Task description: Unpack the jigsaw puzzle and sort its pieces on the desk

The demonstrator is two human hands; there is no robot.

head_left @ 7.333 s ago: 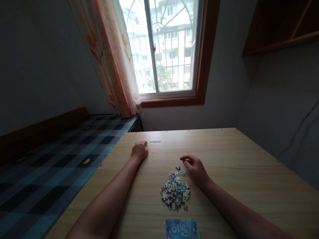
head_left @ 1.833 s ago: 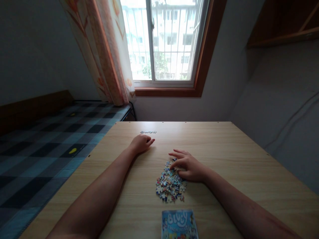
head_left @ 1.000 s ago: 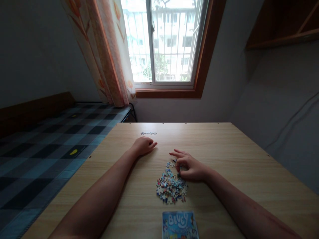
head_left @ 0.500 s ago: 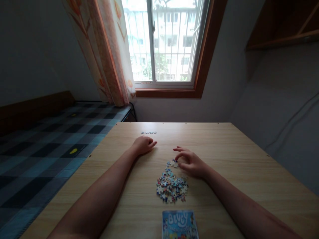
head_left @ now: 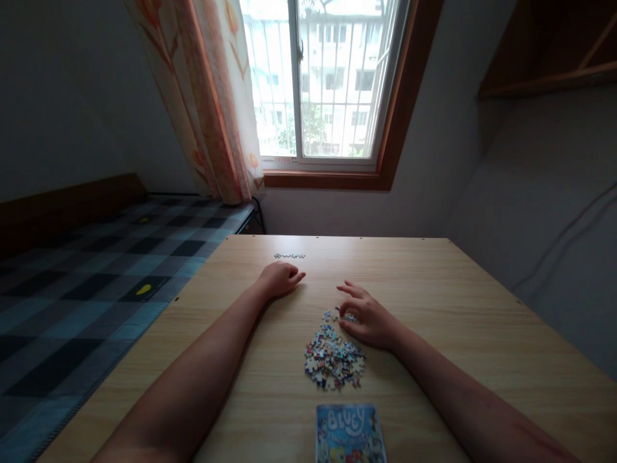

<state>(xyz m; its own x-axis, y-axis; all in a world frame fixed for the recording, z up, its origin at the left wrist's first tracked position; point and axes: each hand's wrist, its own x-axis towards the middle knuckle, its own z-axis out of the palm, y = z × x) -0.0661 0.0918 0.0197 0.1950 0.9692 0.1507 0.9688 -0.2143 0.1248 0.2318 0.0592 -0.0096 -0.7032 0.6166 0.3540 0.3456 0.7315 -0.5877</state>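
Observation:
My left hand [head_left: 279,279] rests on the table with its fingers curled under; whatever they may hold is hidden. Just beyond it lies a short joined strip of puzzle pieces [head_left: 290,256]. My right hand [head_left: 367,316] is over the far end of the loose pieces, its fingers spread and the thumb and index finger bent around a few of them. Some pieces [head_left: 351,316] show in the gap between those two fingers. Nearer to me, a heap of jigsaw puzzle pieces [head_left: 333,361] lies jumbled, some face down.
A blue puzzle box [head_left: 351,434] marked "Bluey" lies at the near side of the wooden table [head_left: 434,399]. To the left is a bed with a checked cover [head_left: 96,302]. A window [head_left: 332,83] and a curtain [head_left: 212,96] are beyond the table.
My right hand has shifted slightly at the far end of the pieces, and its fingertips now cover different ones. The left hand keeps its place; the whole view moved a little.

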